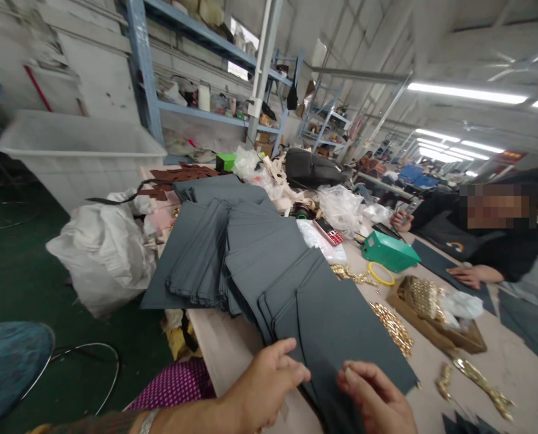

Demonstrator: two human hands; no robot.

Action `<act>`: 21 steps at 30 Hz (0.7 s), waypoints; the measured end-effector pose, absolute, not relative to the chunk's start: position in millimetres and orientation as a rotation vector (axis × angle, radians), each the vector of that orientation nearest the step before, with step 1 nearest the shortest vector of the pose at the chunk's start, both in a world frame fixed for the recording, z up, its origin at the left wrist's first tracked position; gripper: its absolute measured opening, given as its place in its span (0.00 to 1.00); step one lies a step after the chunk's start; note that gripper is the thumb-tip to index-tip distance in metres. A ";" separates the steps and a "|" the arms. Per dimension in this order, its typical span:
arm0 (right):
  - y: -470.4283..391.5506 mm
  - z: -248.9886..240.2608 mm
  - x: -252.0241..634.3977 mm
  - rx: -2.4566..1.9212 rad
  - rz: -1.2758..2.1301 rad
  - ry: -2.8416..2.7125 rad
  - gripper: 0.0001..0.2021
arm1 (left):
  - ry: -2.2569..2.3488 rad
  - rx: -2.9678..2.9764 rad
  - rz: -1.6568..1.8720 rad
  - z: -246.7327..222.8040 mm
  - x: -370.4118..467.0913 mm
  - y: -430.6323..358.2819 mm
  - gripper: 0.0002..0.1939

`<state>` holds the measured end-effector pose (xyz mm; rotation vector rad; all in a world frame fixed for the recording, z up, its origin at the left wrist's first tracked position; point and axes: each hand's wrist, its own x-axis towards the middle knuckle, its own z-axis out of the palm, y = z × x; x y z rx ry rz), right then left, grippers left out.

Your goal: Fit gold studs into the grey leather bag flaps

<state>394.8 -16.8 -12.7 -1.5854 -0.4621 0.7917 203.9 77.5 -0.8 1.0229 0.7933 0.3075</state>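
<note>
Dark grey flat panels (345,313), some with rounded corners, lie in a fanned, overlapping row along the table (218,337). My left hand (269,383) is over the near edge of this row, its index finger stretched out and the others loosely bent, with nothing visible in it. Whether its fingertips touch the panels I cannot tell. To its right, my right hand (379,398) is closed in a pinch at the near part of the front panel. What its thumb and fingertips hold, if anything, is too small to make out.
Gold chains (391,328) and a cardboard box (470,340) of chain lie on the right, near a yellow ring (381,273) and a green box (390,250). Across the table, a co-worker's hand (467,276) rests on a dark panel. A white sack (106,259) and stool (13,367) stand left.
</note>
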 end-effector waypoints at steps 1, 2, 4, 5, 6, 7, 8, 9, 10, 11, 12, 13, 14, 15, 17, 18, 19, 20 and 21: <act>-14.5 -11.7 402.6 -1.629 0.742 -0.460 0.22 | 0.799 1.007 0.283 2.0 203.3 78.4 0.36; -11.7 -10.9 409.7 -1.677 0.681 -0.458 0.24 | 0.797 1.000 0.268 4.1 203.5 79.6 0.36; -4.9 -11.3 421.5 -1.791 0.557 -0.496 0.26 | 0.781 1.000 0.250 5.7 206.2 82.5 0.36; -1.3 -12.3 426.0 -1.851 0.503 -0.535 0.24 | 0.774 1.002 0.239 5.4 208.4 84.1 0.36; 2.1 -13.7 429.5 -1.905 0.456 -0.578 0.22 | 0.768 1.003 0.231 4.8 210.9 85.7 0.36; 5.0 -15.0 432.1 -1.950 0.424 -0.616 0.20 | 0.765 1.003 0.226 4.2 213.6 87.3 0.36; 7.1 -16.0 433.6 -1.979 0.412 -0.649 0.18 | 0.764 1.002 0.222 3.9 216.4 88.8 0.36; 8.6 -16.6 434.2 -1.992 0.416 -0.675 0.17 | 0.763 1.003 0.211 4.2 219.0 90.1 0.35; 9.3 -16.6 433.8 -1.991 0.439 -0.696 0.17 | 0.758 1.014 0.193 5.3 221.4 91.1 0.33; 9.3 -16.1 432.6 -1.973 0.477 -0.715 0.16 | 0.751 1.042 0.175 7.0 223.7 91.7 0.31; 8.9 -15.2 430.6 -1.939 0.529 -0.733 0.16 | 0.745 1.082 0.161 9.4 226.0 92.0 0.27; 8.2 -14.2 428.0 -1.897 0.587 -0.745 0.16 | 0.740 1.125 0.158 11.9 228.3 91.9 0.23; 7.4 -13.1 424.9 -1.849 0.649 -0.750 0.16 | 0.726 1.163 0.172 14.3 230.9 91.7 0.19; 6.5 -12.1 421.4 -1.800 0.714 -0.749 0.16 | 0.698 1.192 0.207 16.0 234.0 91.5 0.18; 4.9 -10.8 414.1 -1.711 0.817 -0.728 0.18 | 0.609 1.208 0.312 16.0 241.8 91.5 0.17; 4.1 -10.4 410.7 -1.677 0.848 -0.713 0.18 | 0.561 1.202 0.360 13.7 246.6 91.9 0.17; 3.4 -10.4 407.7 -1.649 0.870 -0.697 0.18 | 0.544 1.191 0.402 10.0 251.9 92.6 0.17; 2.6 -10.6 405.3 -1.626 0.884 -0.683 0.18 | 0.564 1.177 0.433 5.1 257.4 93.3 0.18; 1.9 -11.2 403.5 -1.608 0.894 -0.674 0.18 | 0.611 1.158 0.451 -0.5 262.7 94.0 0.19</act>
